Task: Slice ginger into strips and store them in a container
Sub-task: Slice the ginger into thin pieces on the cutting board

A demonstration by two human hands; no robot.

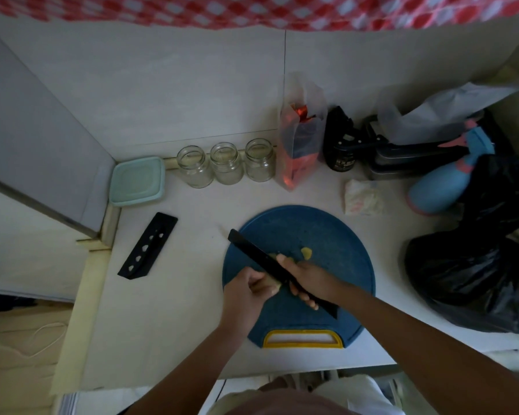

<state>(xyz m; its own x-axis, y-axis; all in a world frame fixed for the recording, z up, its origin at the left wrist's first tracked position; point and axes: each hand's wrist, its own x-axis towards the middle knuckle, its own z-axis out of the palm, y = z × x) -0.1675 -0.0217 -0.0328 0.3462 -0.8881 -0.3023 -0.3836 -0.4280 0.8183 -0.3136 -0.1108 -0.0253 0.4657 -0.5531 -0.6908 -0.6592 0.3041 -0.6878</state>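
Two hands worked over one round blue cutting board on the desk. The left hand was curled, pinching one small ginger piece against the board. The right hand gripped the handle of one black knife, forefinger laid along its spine, blade pointing away to the left. One cut ginger slice lay just beyond the hands. At the back stood three empty glass jars in a row, with one pale green lidded container to their left. One black knife sheath lay left of the board. To the right crowded one orange plastic bag, one blue spray bottle and one black bin bag.
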